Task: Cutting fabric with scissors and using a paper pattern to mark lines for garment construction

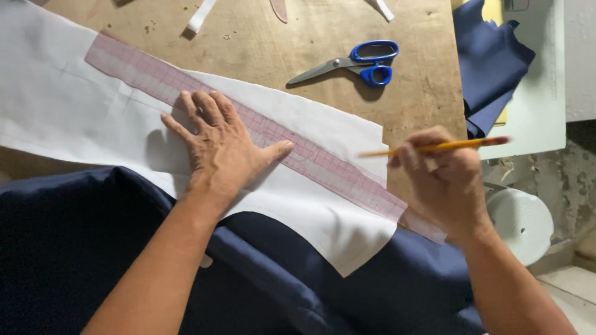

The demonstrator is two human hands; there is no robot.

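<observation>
My left hand (pixel 217 141) lies flat, fingers spread, pressing on a long clear ruler with a red grid (pixel 310 158) that runs diagonally across a white paper pattern piece (pixel 74 118). My right hand (pixel 442 180) is closed around a yellow pencil (pixel 447 146), held nearly level just above the ruler's lower right end. The pattern rests partly on navy blue fabric (pixel 81 236) and partly on the wooden table (pixel 261 43).
Blue-handled scissors (pixel 357 64) lie on the table beyond the pattern. More navy fabric (pixel 490 62) is piled at the table's right edge. A white roll (pixel 524 220) sits lower right, below the table. White strips (pixel 200 15) lie at the far edge.
</observation>
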